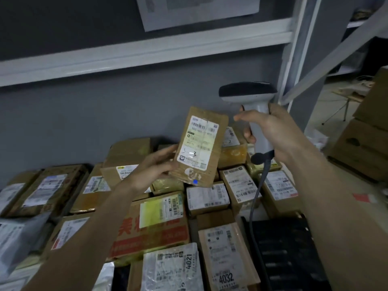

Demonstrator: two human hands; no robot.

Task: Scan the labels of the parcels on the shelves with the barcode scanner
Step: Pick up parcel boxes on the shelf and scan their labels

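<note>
Scanning a lifted parcel

Left hand [151, 168] pinching parcel [199, 147] label-up; right hand [270, 133] wrapped round barcode scanner [252, 106], nose aimed left toward it.

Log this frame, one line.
left hand: holds small parcel, label up | right hand: grips barcode scanner | scan: pending

Small brown cardboard parcel [199, 147] upright, white label [199, 143] facing camera, white barcode scanner [255, 114] just beside it
</note>
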